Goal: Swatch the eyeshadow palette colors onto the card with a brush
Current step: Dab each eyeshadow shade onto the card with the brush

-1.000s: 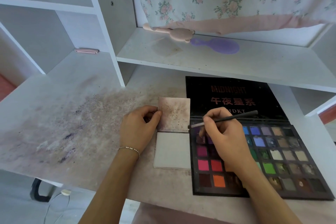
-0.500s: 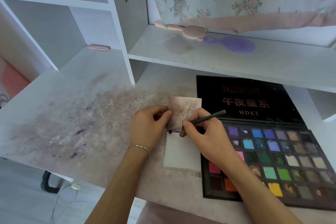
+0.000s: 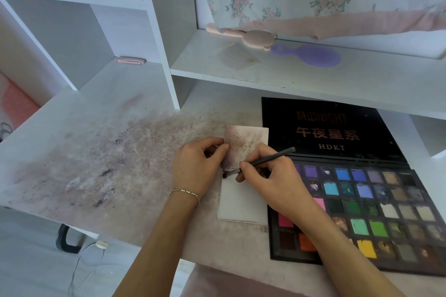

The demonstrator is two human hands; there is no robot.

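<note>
A folded white card (image 3: pixel 241 202) lies on the desk, its upper half (image 3: pixel 246 142) smudged with powder and its lower half clean. My left hand (image 3: pixel 198 166) pinches the upper half's left edge with thumb and fingers. My right hand (image 3: pixel 268 176) grips a thin dark brush (image 3: pixel 265 160); its tip touches the top left corner of the clean half. The open black eyeshadow palette (image 3: pixel 376 214), with several coloured pans, lies to the right of the card, partly under my right forearm.
The palette's black lid (image 3: pixel 333 132) lies flat behind it under a white shelf (image 3: pixel 289 75). A pink brush (image 3: pixel 243 36) and a purple hairbrush (image 3: pixel 311 55) rest on that shelf. Purple powder stains (image 3: pixel 115 164) cover the desk's left part.
My right hand lifted the brush from the palette's left pans and carried it left onto the card; the tip now rests on the clean half. My left hand stayed on the card.
</note>
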